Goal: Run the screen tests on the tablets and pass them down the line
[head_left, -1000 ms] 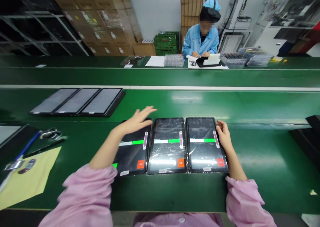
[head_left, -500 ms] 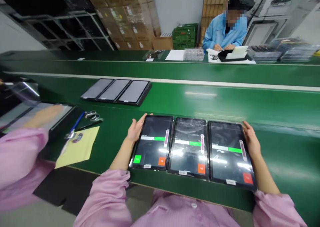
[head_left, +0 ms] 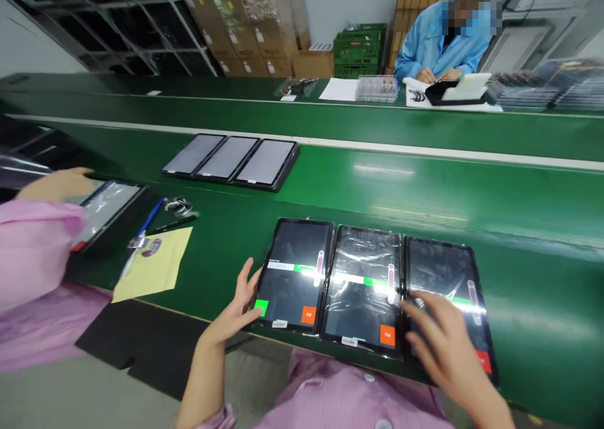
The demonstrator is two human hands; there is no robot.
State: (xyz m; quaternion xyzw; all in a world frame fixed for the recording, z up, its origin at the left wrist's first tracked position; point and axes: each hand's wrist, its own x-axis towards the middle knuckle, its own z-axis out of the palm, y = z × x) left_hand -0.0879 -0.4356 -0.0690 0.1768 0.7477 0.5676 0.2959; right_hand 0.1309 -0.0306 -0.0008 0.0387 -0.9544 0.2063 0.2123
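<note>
Three black tablets lie side by side on the green workbench (head_left: 226, 228), screens up and lit with white-green bars and coloured squares. At the lower left edge of the left tablet (head_left: 295, 246) is my left hand (head_left: 240, 306), fingers apart, its thumb over the green square. Between the other two I see the middle tablet (head_left: 361, 253), showing a red-orange "Fail" square. My right hand (head_left: 441, 331) reaches over the right tablet (head_left: 443, 259), fingers spread and slightly bent, the fingertips near the gap beside the middle tablet. Whether they touch the glass I cannot tell.
Farther back lie three stacked groups of grey-screened tablets (head_left: 226, 158). Left of me are a yellow paper (head_left: 158, 262), a blue lanyard (head_left: 153, 215), a black pen (head_left: 174, 223) and a co-worker's pink sleeve (head_left: 38, 240). Across the bench sits a person in blue (head_left: 438, 45).
My right hand has left the right tablet's outer edge and moved over its screen. My left hand has slid down toward the left tablet's lower corner. The co-worker's arm at left has shifted.
</note>
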